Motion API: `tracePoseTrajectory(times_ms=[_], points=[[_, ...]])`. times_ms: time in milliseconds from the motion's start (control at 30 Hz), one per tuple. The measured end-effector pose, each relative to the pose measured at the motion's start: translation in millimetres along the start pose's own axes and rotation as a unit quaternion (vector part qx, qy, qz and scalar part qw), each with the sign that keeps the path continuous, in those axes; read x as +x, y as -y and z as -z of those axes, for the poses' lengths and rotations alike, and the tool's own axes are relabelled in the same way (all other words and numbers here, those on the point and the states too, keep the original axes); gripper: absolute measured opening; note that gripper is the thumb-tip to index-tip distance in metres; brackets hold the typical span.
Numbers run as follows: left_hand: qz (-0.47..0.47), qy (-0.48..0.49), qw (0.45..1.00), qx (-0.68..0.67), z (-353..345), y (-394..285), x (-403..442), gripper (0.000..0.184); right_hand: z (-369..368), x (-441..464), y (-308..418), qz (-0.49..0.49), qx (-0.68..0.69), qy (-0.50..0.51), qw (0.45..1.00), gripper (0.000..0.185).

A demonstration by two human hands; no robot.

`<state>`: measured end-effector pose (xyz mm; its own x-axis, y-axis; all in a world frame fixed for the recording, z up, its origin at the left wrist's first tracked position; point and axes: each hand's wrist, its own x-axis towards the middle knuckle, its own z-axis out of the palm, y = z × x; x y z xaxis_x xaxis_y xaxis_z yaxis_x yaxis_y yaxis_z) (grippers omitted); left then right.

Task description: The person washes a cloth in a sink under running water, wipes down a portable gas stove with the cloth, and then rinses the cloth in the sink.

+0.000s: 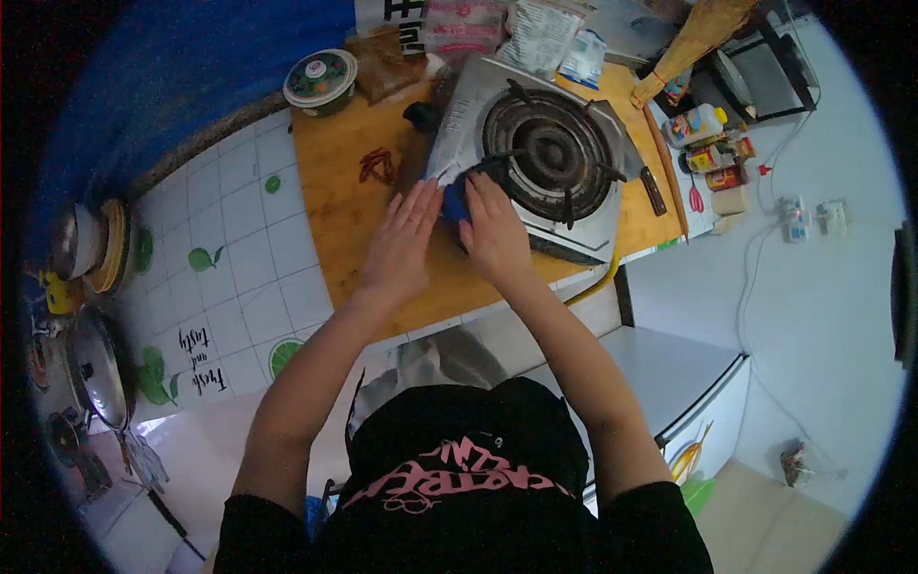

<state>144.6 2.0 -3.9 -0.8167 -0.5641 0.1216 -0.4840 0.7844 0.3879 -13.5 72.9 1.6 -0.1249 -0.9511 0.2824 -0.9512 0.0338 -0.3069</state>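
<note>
Left hand point(404, 234) noted flat, fingers extended, at the near-left edge of the gas stove point(461, 124). Right hand point(493, 222), fingers partly spread, presses a blue cloth point(455, 203) against the stove's corner beside the burner point(550, 153); the left fingertips appear to touch it too.
</note>
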Motion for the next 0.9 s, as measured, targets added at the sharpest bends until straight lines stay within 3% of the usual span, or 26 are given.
tracePoseTrajectory(times_ms=[200, 367, 433, 533, 600, 700, 800, 900], points=[[0.002, 0.004, 1.0, 0.007, -2, 0, 1, 0.09, 17, -39, -5, -0.015, -0.033, 0.041, 0.998, 0.059], [0.0, -0.007, 1.0, -0.013, 0, -1, 2, 0.09, -13, 6, 8, 0.023, -0.001, -0.044, 0.999, 0.059], [0.0, -0.009, 1.0, -0.012, -1, 3, 0, 0.09, -11, 1, 9, 0.028, -0.003, -0.026, 0.999, 0.058], [0.012, -0.014, 0.996, -0.089, -3, 12, -2, 0.091, -5, -28, -2, 0.07, -0.04, 0.015, 0.997, 0.058], [0.068, -0.024, 0.974, -0.213, -6, 17, -8, 0.092, -4, -30, -7, 0.112, -0.071, 0.035, 0.991, 0.057], [0.035, -0.086, 0.961, -0.261, -31, 27, -15, 0.091, -4, -13, 2, 0.084, -0.041, 0.05, 0.994, 0.056], [0.072, -0.099, 0.953, -0.278, -12, 15, -14, 0.09, -18, 25, 19, 0.116, -0.015, 0.038, 0.992, 0.056], [0.059, -0.108, 0.952, -0.279, -11, 23, -14, 0.09, -32, 36, 26, 0.11, -0.113, 0.006, 0.987, 0.055]])
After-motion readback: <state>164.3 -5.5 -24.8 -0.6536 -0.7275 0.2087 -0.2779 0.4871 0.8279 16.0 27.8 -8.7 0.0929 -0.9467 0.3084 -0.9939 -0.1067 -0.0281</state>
